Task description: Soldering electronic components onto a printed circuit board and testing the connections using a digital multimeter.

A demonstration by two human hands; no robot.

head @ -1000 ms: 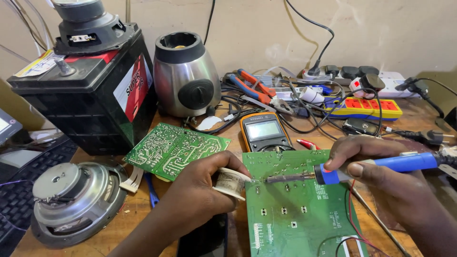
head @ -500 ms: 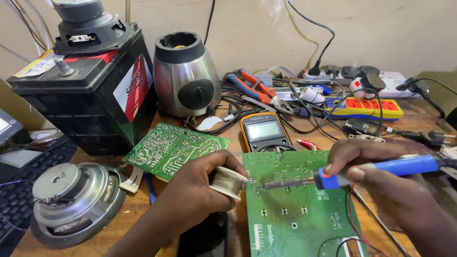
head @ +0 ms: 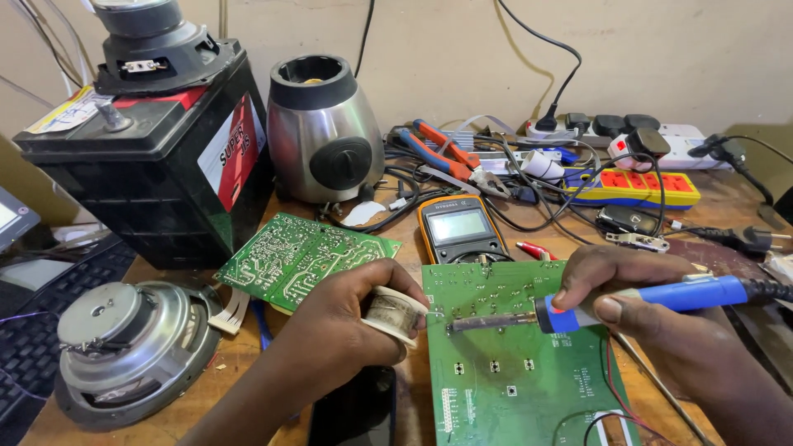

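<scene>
Gripping a solder spool (head: 395,315) in closed fingers, the left hand (head: 343,318) fed wire to the green board (head: 520,372) on the bench, where the right hand (head: 652,318), fingers wrapped around a blue-handled iron (head: 628,301), touched its tip beside the spool.

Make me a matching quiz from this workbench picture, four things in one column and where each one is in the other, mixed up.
Things:
1. soldering iron
2. solder spool
3. multimeter
4. blender base

Places:
A. on the bench just behind the big green board
B. in the left hand
C. beside the black battery, near the wall
D. in the right hand, tip on the big green board

Pairs: 1-D, 2-B, 3-A, 4-C
</scene>
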